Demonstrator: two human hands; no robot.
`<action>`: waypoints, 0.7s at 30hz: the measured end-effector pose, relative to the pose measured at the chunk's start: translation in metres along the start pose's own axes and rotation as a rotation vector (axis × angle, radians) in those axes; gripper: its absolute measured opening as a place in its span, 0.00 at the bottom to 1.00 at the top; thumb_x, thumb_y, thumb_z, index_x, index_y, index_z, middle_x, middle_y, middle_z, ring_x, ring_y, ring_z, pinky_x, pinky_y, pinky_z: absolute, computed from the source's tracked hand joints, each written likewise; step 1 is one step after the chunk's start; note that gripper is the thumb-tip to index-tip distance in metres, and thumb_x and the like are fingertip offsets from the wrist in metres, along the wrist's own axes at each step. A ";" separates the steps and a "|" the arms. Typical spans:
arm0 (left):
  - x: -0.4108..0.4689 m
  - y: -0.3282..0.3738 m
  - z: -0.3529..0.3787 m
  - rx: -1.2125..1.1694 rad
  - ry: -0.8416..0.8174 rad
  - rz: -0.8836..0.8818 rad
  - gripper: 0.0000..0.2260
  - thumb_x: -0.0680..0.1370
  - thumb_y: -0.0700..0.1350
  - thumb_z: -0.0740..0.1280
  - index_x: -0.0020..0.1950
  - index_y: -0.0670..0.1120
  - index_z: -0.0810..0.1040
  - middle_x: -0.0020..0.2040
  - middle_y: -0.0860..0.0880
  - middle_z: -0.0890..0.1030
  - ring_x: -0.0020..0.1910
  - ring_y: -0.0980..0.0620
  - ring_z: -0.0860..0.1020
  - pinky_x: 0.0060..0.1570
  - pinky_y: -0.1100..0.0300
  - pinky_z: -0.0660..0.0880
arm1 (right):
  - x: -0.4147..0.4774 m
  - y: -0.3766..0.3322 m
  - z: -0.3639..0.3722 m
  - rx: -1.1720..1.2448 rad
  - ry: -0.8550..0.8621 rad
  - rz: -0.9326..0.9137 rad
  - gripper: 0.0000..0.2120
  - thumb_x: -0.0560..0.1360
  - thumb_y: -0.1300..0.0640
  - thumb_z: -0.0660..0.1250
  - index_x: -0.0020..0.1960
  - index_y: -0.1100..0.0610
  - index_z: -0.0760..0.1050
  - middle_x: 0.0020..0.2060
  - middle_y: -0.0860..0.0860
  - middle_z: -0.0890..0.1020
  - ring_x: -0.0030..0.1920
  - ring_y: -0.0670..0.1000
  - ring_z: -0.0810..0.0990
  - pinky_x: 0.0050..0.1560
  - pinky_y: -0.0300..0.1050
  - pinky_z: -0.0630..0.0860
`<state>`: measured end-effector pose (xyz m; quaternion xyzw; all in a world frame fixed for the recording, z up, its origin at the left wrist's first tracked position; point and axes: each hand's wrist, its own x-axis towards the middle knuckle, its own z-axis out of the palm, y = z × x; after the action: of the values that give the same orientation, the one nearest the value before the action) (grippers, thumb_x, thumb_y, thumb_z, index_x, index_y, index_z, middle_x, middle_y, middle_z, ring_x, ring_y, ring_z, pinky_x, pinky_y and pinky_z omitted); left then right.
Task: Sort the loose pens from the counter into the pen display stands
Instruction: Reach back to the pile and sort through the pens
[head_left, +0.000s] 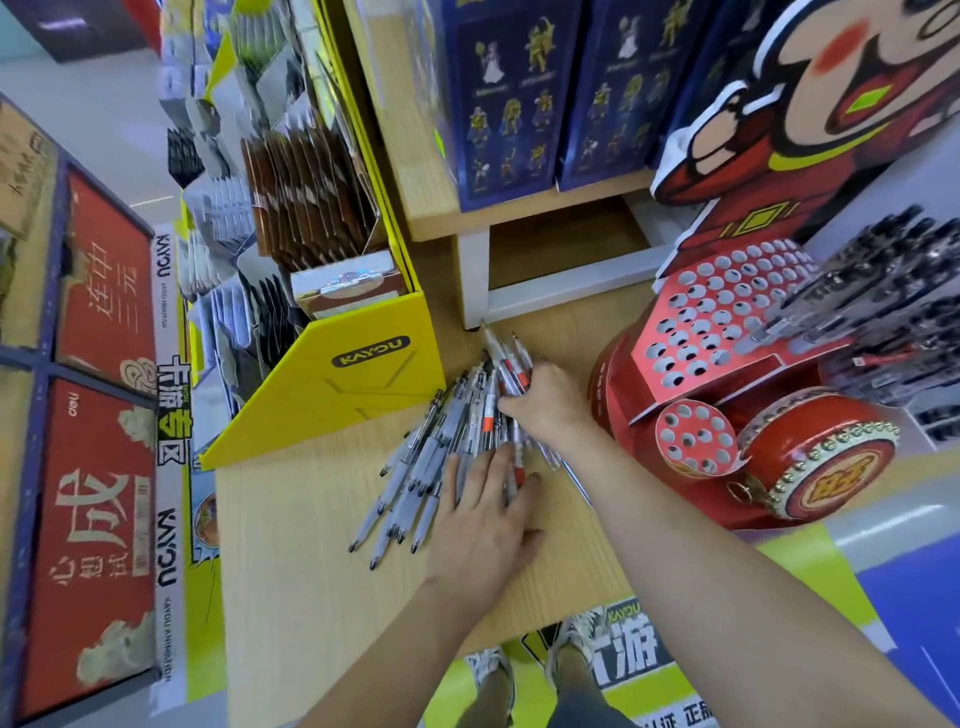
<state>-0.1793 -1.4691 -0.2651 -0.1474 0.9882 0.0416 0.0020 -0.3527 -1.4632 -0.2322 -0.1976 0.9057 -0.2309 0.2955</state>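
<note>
Light wood counter (311, 545): heap of clear loose pens (441, 447) sits just beside red drum-shaped cardboard stand (717, 322) full of holes; left hand (488, 514) pins heap, fingers spread flat, right hand (545, 400) curls round a few, best lifted tip-aligned.

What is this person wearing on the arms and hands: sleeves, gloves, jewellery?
Nothing worn shows. The left hand and right hand are bare: no gloves, rings or watch. The left forearm and right forearm show no sleeve up to the frame's edge.
</note>
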 end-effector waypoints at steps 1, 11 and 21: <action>0.001 0.000 0.000 0.002 -0.003 -0.007 0.27 0.66 0.59 0.74 0.62 0.51 0.76 0.69 0.41 0.71 0.68 0.42 0.65 0.70 0.39 0.54 | 0.001 -0.001 -0.001 0.008 0.013 -0.002 0.12 0.71 0.56 0.72 0.35 0.56 0.70 0.32 0.50 0.75 0.35 0.53 0.77 0.35 0.42 0.69; 0.005 0.006 0.001 -0.007 0.044 -0.027 0.24 0.67 0.59 0.73 0.60 0.50 0.77 0.67 0.42 0.73 0.66 0.42 0.68 0.68 0.37 0.56 | -0.021 0.001 -0.031 0.343 0.017 -0.008 0.15 0.72 0.61 0.66 0.29 0.54 0.66 0.23 0.47 0.68 0.24 0.47 0.65 0.28 0.42 0.61; 0.039 0.051 -0.003 -0.031 -0.070 0.065 0.12 0.74 0.54 0.61 0.44 0.50 0.81 0.42 0.49 0.80 0.43 0.47 0.77 0.42 0.53 0.70 | -0.097 0.010 -0.071 0.746 -0.048 0.052 0.03 0.77 0.64 0.64 0.46 0.59 0.71 0.29 0.51 0.73 0.26 0.50 0.76 0.25 0.41 0.71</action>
<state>-0.2315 -1.4317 -0.2588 -0.1139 0.9910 0.0620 0.0328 -0.3269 -1.3863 -0.1435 -0.0588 0.7567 -0.5328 0.3741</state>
